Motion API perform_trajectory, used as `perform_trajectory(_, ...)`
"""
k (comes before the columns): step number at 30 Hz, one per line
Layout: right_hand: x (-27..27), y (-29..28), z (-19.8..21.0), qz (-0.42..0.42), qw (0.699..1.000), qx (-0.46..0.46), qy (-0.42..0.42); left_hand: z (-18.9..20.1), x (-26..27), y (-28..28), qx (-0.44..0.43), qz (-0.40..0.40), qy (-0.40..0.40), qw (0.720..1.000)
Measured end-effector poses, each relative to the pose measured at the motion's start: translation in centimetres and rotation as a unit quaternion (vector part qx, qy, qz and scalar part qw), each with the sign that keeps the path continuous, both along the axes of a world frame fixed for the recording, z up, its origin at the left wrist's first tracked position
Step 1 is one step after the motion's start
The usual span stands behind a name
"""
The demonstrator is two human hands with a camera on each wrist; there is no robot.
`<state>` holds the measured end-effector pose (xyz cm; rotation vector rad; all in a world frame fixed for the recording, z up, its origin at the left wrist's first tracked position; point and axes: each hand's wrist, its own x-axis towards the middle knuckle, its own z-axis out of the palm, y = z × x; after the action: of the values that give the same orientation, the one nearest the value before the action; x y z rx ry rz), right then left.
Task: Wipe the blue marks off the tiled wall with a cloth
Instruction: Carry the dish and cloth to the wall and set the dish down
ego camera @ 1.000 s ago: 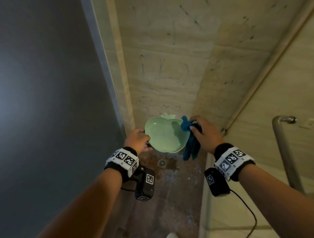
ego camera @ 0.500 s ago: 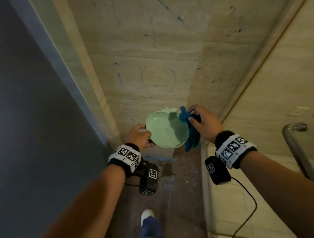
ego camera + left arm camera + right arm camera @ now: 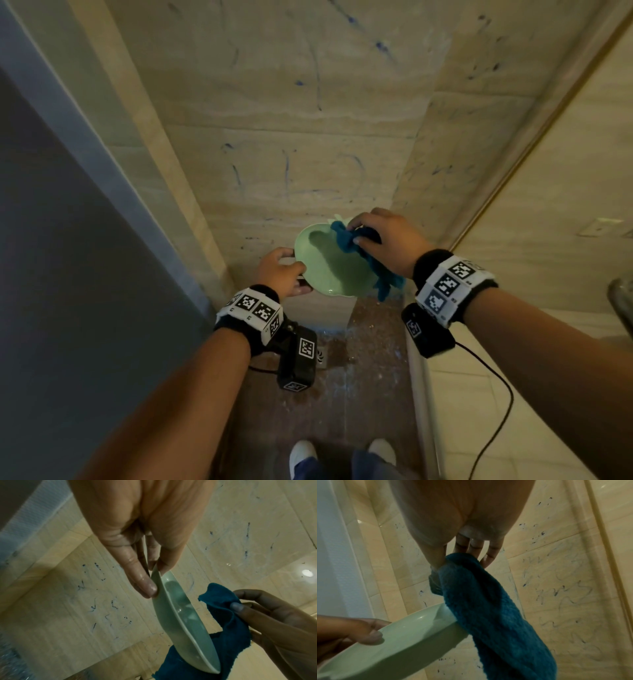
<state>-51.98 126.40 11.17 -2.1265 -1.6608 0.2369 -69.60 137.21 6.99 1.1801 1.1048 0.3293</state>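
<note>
Water pools in green dish (image 3: 329, 270), blue cloth (image 3: 346, 238) over its rim.

cloth (image 3: 488, 615): blue, thick, fuzzy pile, matt, with frayed edges. dish (image 3: 329, 265): pale green, smooth, glossy, with wet highlights. tiled wall (image 3: 291, 113): beige, stone-look, polished tiles with a light sheen, streaked with blue marks (image 3: 286, 168). floor (image 3: 359, 377): brown, speckled, dull.

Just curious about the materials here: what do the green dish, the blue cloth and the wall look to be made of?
Green dish: glossy, probably glazed ceramic or hard plastic; highlights glint off its smooth inside.
Blue cloth: soft, fuzzy fabric, likely microfibre or terry; nubby pile, limp drape.
Wall: polished beige tiles, stone-like veining, visible joints.
</note>
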Motion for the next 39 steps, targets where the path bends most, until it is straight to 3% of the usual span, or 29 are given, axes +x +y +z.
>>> perform_trajectory(11,-0.3,3.0,-0.3,0.08,0.976,-0.156,-0.133,-0.3,1.2,1.0,-0.025,0.016,0.004,1.0)
perform_trajectory(17,0.2,3.3,-1.1,0.11,0.962,-0.176,-0.181,-0.6,2.0,1.2,-0.025,0.032,0.009,0.999)
perform_trajectory(19,0.7,3.2,-1.5,0.088,0.976,-0.14,-0.14,-0.7,2.3,1.2,-0.028,0.035,0.009,0.999)
perform_trajectory(22,2.2,2.8,-2.1,0.01,1.0,-0.019,-0.01,-0.9,2.6,1.3,-0.027,0.039,0.009,0.999)
perform_trajectory(26,4.1,1.9,-2.2,-0.11,0.981,0.091,0.133,-1.4,3.0,1.6,-0.028,0.048,0.012,0.998)
perform_trajectory(31,7.0,0.8,-4.7,-0.207,0.938,0.107,0.256,-2.7,3.7,1.8,-0.034,0.061,0.013,0.997)
perform_trajectory(39,9.3,-0.2,-11.6,-0.234,0.921,0.04,0.309,-7.8,5.4,2.3,-0.033,0.076,0.06,0.995)
